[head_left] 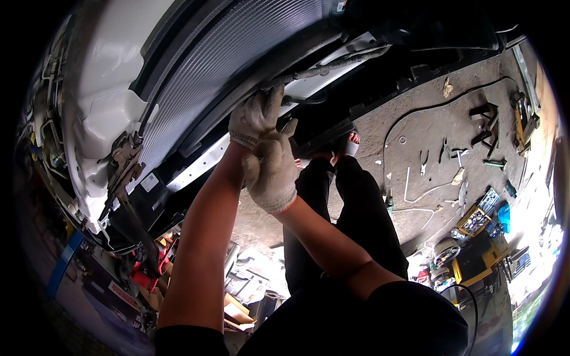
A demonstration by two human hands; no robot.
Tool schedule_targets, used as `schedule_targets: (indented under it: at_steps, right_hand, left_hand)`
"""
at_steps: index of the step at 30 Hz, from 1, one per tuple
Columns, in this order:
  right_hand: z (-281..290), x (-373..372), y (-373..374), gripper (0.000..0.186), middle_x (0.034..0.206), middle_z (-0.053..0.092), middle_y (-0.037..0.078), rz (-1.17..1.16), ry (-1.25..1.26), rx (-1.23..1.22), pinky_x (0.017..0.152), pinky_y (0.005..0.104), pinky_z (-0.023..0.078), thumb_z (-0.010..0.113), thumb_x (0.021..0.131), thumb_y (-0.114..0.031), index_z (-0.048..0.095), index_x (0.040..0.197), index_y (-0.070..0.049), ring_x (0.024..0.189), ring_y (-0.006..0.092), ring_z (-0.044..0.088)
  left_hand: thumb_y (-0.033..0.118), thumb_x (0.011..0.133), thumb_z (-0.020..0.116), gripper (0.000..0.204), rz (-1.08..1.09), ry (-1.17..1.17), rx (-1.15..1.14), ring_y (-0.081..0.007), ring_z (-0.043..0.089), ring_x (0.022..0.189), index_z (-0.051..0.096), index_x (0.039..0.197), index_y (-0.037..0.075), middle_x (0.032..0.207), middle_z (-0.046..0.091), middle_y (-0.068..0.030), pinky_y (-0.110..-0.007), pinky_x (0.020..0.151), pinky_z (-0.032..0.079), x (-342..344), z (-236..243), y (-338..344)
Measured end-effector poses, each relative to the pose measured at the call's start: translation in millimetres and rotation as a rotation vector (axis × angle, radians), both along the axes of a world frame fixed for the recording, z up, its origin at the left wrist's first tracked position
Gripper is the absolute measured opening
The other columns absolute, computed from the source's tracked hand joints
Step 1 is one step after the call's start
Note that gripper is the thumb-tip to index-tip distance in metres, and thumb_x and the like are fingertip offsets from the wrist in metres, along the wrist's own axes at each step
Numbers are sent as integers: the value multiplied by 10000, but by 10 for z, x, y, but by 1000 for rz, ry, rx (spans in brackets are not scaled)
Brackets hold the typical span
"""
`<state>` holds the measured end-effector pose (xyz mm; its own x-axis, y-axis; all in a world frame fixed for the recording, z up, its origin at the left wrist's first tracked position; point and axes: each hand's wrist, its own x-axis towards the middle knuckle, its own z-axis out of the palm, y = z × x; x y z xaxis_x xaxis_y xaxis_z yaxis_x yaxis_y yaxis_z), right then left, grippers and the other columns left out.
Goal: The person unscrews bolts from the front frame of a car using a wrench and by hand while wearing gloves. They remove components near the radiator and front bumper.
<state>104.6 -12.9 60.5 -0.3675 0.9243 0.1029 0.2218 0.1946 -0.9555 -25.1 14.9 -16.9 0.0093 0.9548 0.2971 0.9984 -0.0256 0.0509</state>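
Both my hands wear off-white knitted work gloves and are close together at the front of a vehicle. My left hand (pixel 252 120) is at the lower edge of the finned radiator (pixel 208 74), beside a corrugated wiring harness (pixel 329 68) and a white metal crossbar (pixel 205 161). Its fingers are bent, and what they grip is hidden. Just below and overlapping it is my right hand (pixel 271 173), with curled fingers and one finger or thumb pointing up toward the crossbar. Whatever lies inside its grasp is not visible. A thin black cable (pixel 309 101) runs beside the fingers.
A black plastic trim (pixel 356 113) spans the vehicle's front, near my sandalled feet. On the concrete floor at right lie pliers (pixel 424 162), a long black hose (pixel 386 139), bent rods and black brackets (pixel 487 124). A yellow-black toolbox (pixel 481 261) stands farther right.
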Motion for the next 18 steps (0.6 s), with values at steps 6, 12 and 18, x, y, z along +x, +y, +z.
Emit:
schedule_targets:
  at_steps: [6, 12, 18]
  right_hand:
    - [-88, 108, 153, 304, 915, 580, 150, 8, 190, -10, 678, 393, 536, 645, 1025, -308, 566, 986, -18, 778, 280, 616]
    - [-164, 392, 1180, 665, 795, 599, 67, -410, 474, -1086, 585, 301, 501, 353, 1085, -635, 587, 927, -32, 667, 179, 595]
    - [-248, 295, 1263, 690, 722, 559, 25, -322, 226, -762, 574, 302, 521, 344, 1061, -690, 567, 885, -61, 599, 138, 550]
  left_hand:
    - [454, 812, 783, 778, 13, -92, -91, -323, 735, 923, 575, 1436, 38, 1060, 715, -161, -458, 880, 600, 16, 122, -11]
    - [526, 814, 763, 817, 76, -114, -247, -344, 757, 885, 567, 1418, 13, 1063, 715, -226, -422, 739, 637, 133, 336, 31]
    - [560, 799, 793, 811, 82, -115, -246, -321, 750, 900, 601, 1377, 24, 1073, 711, -196, -428, 744, 641, 118, 340, 43]
